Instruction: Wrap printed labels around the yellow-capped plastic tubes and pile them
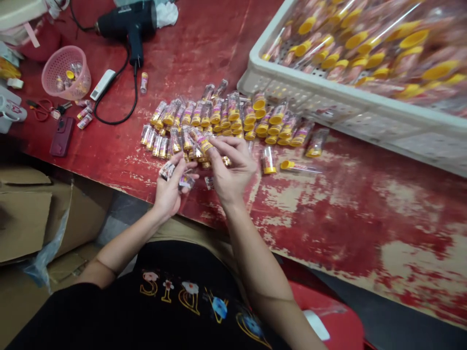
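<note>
My right hand [233, 170] pinches a small clear tube with a yellow cap [200, 139] and a pink-purple label, held tilted over the pile. Just left of it, my left hand [170, 189] is closed round small clear packets with dark and purple print [167, 170]. Beyond both hands lies a dense group of yellow-capped tubes [215, 112], many standing or leaning together. To the right of my right hand one tube [269, 160] stands upright, and another [301, 167] lies on its side.
A white crate [328, 99] full of yellow-capped tubes sits at the right on the red table [328, 218]. At the upper left are a heat gun [126, 22] with its cable, a pink basket [78, 61], red scissors [43, 109] and a phone [62, 136]. Cardboard boxes [29, 214] stand below.
</note>
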The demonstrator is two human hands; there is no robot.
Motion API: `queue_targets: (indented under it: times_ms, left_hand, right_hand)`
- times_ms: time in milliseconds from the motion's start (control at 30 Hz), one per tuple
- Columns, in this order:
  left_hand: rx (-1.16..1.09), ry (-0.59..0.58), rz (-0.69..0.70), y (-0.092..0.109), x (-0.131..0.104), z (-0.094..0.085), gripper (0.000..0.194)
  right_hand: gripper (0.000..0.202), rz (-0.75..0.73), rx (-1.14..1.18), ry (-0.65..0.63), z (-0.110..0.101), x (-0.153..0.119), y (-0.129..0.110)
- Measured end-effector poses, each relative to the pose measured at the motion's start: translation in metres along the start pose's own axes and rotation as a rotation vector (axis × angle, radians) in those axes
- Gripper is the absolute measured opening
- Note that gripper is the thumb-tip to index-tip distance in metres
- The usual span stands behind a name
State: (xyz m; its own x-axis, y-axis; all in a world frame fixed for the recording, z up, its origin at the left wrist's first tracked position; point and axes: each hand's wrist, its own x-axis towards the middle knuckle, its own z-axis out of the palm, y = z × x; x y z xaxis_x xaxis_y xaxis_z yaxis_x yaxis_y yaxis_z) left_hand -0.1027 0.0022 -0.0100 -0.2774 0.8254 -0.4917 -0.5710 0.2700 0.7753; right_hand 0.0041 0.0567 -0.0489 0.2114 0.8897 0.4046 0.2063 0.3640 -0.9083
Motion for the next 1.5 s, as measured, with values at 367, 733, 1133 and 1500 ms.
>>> queue_targets:
  times_ms: [367,733,1133,1500]
  left_hand:
    - [0.001,0.049,0.097,0.010,0.011,0.014,0.062]
    - [-0.003,0.040,0.119,0.012,0.015,0.010,0.053]
    - [-0.075,-0.077,0.117,0.005,0.006,-0.005,0.031]
    - [0.028,0.070,0.112,-0.026,-0.011,0.020,0.044]
  right_hand:
    - [0.020,-0.007,0.027,-0.066,-0.018,-0.019,-0.020]
    - [0.019,-0.051,-0.024,-0.026,-0.007,-0.010,-0.010]
    - [0.021,0.160,0.030,-0.296,-0.017,-0.014,-0.019]
    - [0.026,0.265,-0.420,-0.131,-0.083,-0.007,0.010]
